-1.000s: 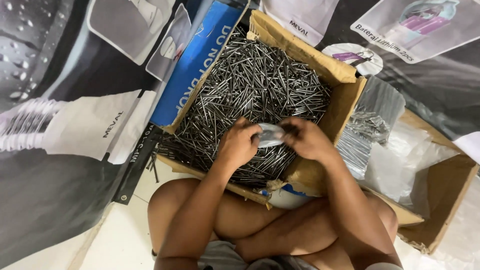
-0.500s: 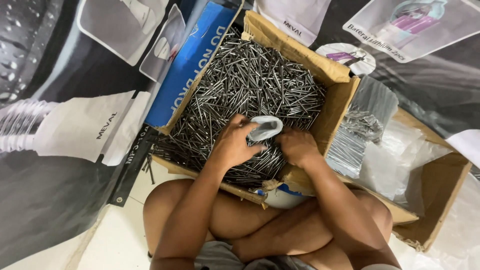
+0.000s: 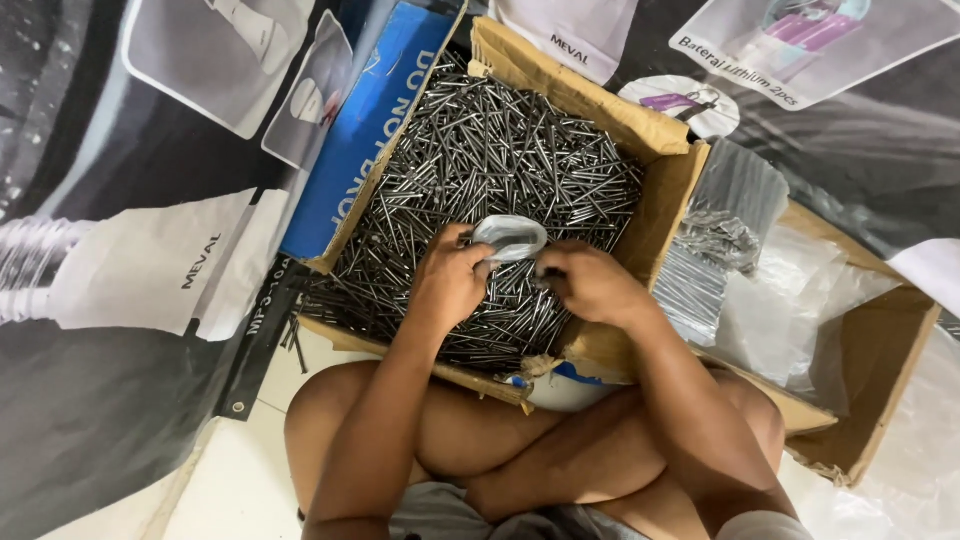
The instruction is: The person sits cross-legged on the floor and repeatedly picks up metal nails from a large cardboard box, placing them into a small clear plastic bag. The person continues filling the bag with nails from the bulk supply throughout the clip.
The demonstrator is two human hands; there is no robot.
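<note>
A cardboard box [image 3: 668,190] in front of my crossed legs is filled with several loose steel nails [image 3: 490,150]. My left hand [image 3: 448,282] grips a small clear plastic bag [image 3: 511,236] by its rim, its mouth held open above the nails. My right hand [image 3: 590,283] is right beside the bag, fingers curled down onto the nails; whether it pinches any nails cannot be told.
A second cardboard box [image 3: 880,380] on the right holds clear plastic bags [image 3: 780,300] and packed bags of nails [image 3: 722,235]. A blue box flap [image 3: 370,130] lies at the left. A printed banner [image 3: 130,280] covers the floor, with white tile [image 3: 240,470] near my knee.
The bag, first squeezed between both hands, has been opened and lifted a little by my left hand. My right hand let go of it and dropped to the nails.
</note>
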